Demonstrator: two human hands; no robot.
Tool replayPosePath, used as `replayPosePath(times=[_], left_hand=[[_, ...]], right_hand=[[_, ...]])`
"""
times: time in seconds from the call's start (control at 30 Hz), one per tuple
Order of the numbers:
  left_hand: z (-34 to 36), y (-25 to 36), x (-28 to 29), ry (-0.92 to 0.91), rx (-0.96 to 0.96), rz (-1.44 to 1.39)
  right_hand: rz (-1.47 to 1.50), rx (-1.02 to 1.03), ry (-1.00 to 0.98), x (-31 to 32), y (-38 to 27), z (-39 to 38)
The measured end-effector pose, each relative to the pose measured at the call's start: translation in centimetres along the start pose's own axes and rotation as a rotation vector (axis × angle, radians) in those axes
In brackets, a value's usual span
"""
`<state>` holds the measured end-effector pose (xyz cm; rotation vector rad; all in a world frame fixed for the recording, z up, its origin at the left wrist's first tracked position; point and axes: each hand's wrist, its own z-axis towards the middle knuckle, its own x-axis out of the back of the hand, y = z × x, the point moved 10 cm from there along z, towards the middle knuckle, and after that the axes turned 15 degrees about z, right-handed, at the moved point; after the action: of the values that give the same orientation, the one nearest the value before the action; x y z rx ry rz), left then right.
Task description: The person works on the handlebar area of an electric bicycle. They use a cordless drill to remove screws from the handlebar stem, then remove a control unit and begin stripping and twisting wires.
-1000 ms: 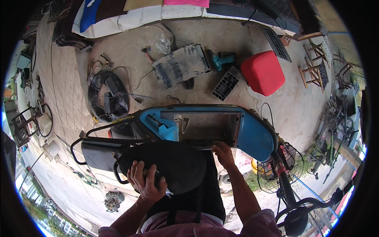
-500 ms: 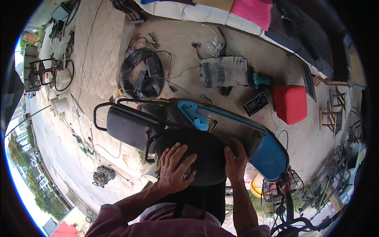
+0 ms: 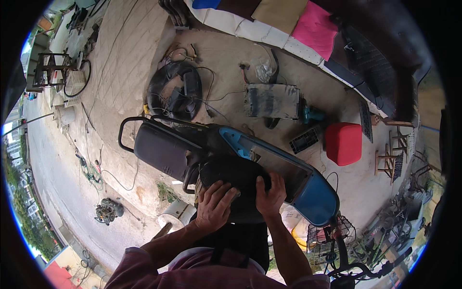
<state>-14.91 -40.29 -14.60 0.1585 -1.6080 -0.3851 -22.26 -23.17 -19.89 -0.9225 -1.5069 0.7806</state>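
Observation:
A black rounded saddle (image 3: 236, 172) is between my hands, in front of my body and over the near side of a blue electric scooter (image 3: 315, 198). My left hand (image 3: 214, 204) lies over the saddle's left part, fingers curled against it. At its right edge my right hand (image 3: 272, 195) grips with the thumb on top; its underside is hidden. Behind the saddle, the scooter's long footboard compartment (image 3: 281, 166) is uncovered. A dark rear seat (image 3: 161, 149) with a black tube rail stands to the left.
Past the scooter lie a tire (image 3: 156, 98) with cables, a grey battery-like box (image 3: 272, 101), a teal power drill (image 3: 313, 114), a black plastic tray (image 3: 305, 139) and a red stool (image 3: 343, 143). A wire basket (image 3: 332, 236) and handlebar (image 3: 344, 262) are at lower right.
The view has shifted, so the surroundings sit differently in the picture. The saddle and my right hand sit slightly nearer together with my left hand; both hands stay on the saddle.

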Motion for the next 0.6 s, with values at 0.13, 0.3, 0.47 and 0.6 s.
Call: replayPosePath(times=[0.13, 0.3, 0.47, 0.6], left_hand=[[0.9, -0.7, 1.5, 0.024, -0.101, -0.092], [2.2, -1.5, 3.2, 0.081, -0.142, -0.186], [3.1, -6.1, 2.6, -0.032, 0.267, -0.500], [2.3, -9.0, 0.1, -0.192, 0.671, -1.235]], right_hand=[[0.007, 0.003, 0.022, 0.2, 0.0, 0.1], [0.025, 0.013, 0.051, 0.4, 0.1, 0.0], [0.032, 0.029, 0.039, 0.4, -0.2, 0.2], [0.049, 0.016, 0.029, 0.3, -0.4, 0.5]])
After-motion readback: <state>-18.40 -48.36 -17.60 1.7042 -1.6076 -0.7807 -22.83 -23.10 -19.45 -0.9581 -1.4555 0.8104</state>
